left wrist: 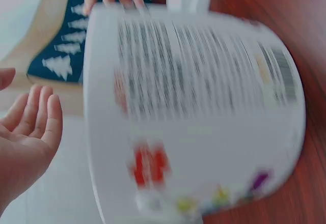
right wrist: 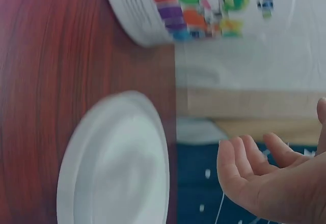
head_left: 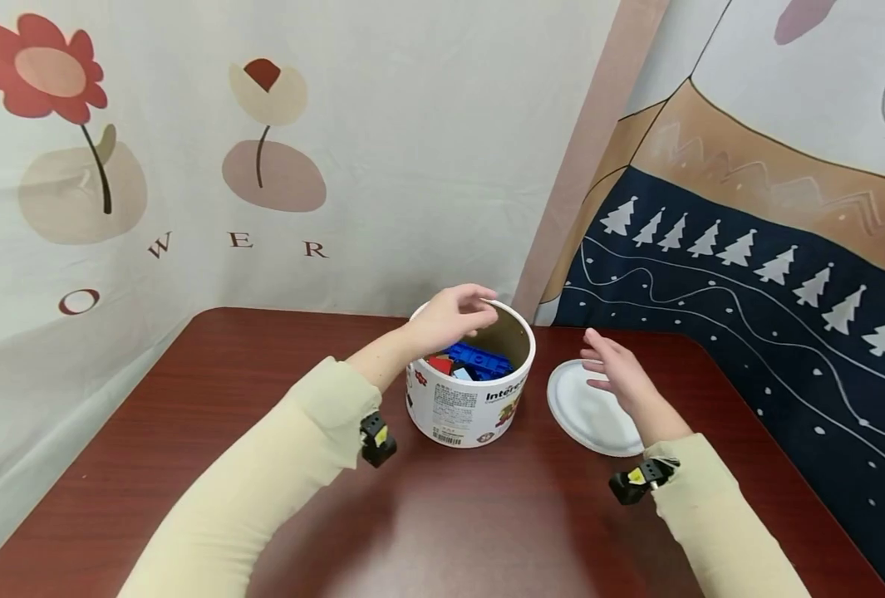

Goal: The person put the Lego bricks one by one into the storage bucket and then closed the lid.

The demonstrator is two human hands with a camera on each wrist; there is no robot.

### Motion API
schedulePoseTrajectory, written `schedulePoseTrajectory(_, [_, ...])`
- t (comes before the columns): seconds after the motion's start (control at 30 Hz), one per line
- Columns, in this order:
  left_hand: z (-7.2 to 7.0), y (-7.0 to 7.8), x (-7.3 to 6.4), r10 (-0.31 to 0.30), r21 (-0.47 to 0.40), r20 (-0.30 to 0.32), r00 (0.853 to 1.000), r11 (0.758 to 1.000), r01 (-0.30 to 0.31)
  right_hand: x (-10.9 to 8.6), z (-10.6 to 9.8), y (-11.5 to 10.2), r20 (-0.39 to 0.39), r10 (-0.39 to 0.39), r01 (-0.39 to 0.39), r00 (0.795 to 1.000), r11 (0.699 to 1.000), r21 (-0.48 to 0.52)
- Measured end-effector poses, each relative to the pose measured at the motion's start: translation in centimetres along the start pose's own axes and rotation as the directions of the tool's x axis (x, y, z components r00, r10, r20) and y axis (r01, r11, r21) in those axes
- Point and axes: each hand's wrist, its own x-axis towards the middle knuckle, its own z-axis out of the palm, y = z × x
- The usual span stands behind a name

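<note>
A white printed tub (head_left: pixel 460 411) stands upright on the table with its top uncovered. Inside it lie blue building bricks (head_left: pixel 479 360), along with red and pale pieces. Over the tub's opening hangs my left hand (head_left: pixel 453 319), fingers relaxed and holding nothing; the left wrist view shows this hand (left wrist: pixel 28 137) beside the rim. To the right, my right hand (head_left: pixel 621 378) is held above a round white lid (head_left: pixel 580 407), fingers loosely extended. In the right wrist view that hand (right wrist: pixel 265 178) is apart from the lid (right wrist: pixel 122 168).
The reddish-brown table (head_left: pixel 263 382) carries the tub and lid. Behind it hangs a pale cloth (head_left: pixel 412 166) with flower prints, and to the right a dark blue cloth (head_left: pixel 711 307) with white trees. Each sleeve bears a small black wrist camera (head_left: pixel 377 438).
</note>
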Motion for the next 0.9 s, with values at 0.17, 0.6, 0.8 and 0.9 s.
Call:
schedulePoseTrajectory(0.17, [3.8, 1.7, 1.5, 0.003, -0.070, 0.030, 1.000, 0.998, -0.001, -0.7, -2.8, 0.9, -0.014, 0.034, -0.034, 0.999, 0.999, -0.036])
schedulePoseTrajectory(0.6, [13.3, 1.3, 4.2, -0.106, -0.021, 0.034, 0.994, 0.994, 0.107, -1.3, -7.3, 4.2, -0.082, 0.121, -0.129, 0.989, 0.987, -0.098])
schedulePoseTrajectory(0.8, [16.1, -1.2, 5.0, -0.230, 0.037, -0.015, 0.973, 0.972, 0.231, -1.2, -8.5, 5.9, -0.109, 0.193, -0.203, 0.975, 0.974, -0.099])
schedulePoseTrajectory(0.9, [17.3, -2.4, 5.1, -0.287, 0.050, -0.041, 0.957, 0.956, 0.289, -1.1, -9.1, 6.7, -0.132, 0.227, -0.243, 0.965, 0.963, -0.119])
